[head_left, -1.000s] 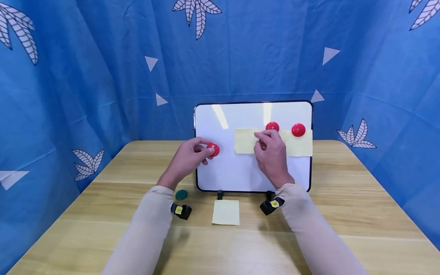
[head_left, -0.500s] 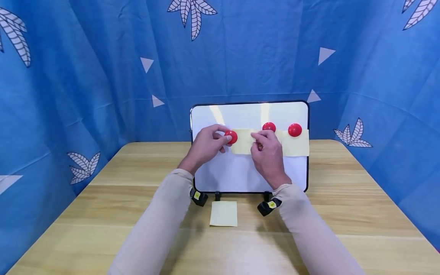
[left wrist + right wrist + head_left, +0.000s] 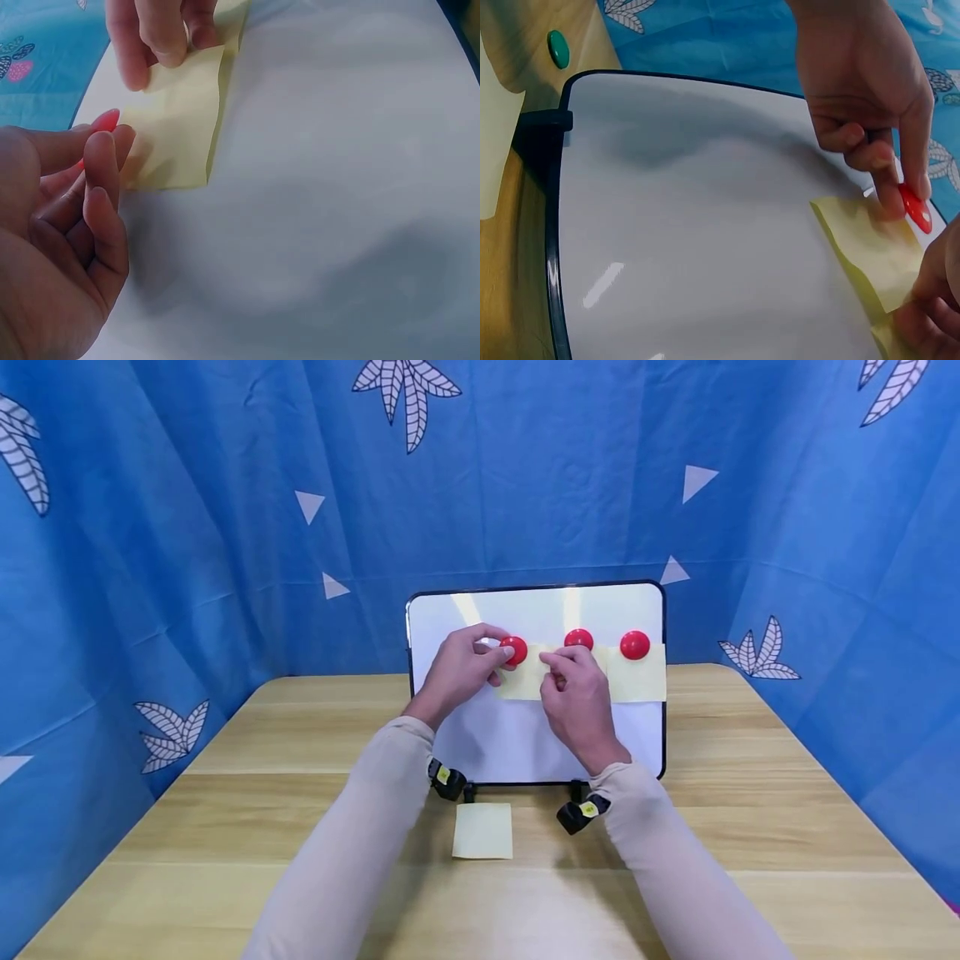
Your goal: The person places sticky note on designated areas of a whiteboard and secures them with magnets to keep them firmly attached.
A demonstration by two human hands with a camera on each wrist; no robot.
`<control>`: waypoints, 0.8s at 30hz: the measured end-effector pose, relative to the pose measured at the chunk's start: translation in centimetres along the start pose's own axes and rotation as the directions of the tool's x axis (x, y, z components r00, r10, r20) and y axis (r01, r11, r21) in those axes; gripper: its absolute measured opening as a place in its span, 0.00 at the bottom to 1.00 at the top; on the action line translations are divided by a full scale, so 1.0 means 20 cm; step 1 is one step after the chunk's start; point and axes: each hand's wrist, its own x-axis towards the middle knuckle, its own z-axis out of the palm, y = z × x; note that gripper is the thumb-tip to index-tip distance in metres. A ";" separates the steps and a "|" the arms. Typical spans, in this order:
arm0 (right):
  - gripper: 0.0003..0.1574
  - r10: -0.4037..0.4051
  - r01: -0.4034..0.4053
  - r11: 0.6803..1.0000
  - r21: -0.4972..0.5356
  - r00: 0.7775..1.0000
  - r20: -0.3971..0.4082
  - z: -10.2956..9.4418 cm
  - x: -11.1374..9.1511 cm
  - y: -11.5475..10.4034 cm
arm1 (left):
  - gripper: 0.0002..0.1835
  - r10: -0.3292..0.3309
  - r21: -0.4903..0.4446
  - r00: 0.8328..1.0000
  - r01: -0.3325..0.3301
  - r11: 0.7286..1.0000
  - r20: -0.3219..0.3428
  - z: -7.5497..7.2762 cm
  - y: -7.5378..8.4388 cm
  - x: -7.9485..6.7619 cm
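My left hand (image 3: 467,662) pinches a round red magnet (image 3: 514,650) between thumb and fingertips, at the upper left of a pale yellow sticky note (image 3: 180,127). My right hand (image 3: 577,695) grips that note near its other end, fingers curled; in the right wrist view the note (image 3: 874,251) bows slightly away from the whiteboard (image 3: 487,739). A second red magnet (image 3: 579,640) shows just above my right hand. Further right, another sticky note (image 3: 637,681) hangs on the board under a third red magnet (image 3: 634,645).
The black-framed whiteboard stands tilted on small black feet (image 3: 576,791) on a wooden table (image 3: 750,827). A loose sticky note (image 3: 482,832) lies in front of it. A green magnet (image 3: 558,49) lies on the table, seen in the right wrist view. Blue curtain (image 3: 525,485) hangs behind.
My left hand has carried its red magnet rightward and up, from the bare board to the left note's upper corner. My right hand stays on the note. The head view has shifted slightly.
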 end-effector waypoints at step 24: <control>0.21 -0.015 0.015 1.000 -0.010 0.999 0.040 -0.02 0.01 0.00 | 0.18 0.097 0.275 0.990 -0.064 0.959 -0.105 0.05 0.04 0.01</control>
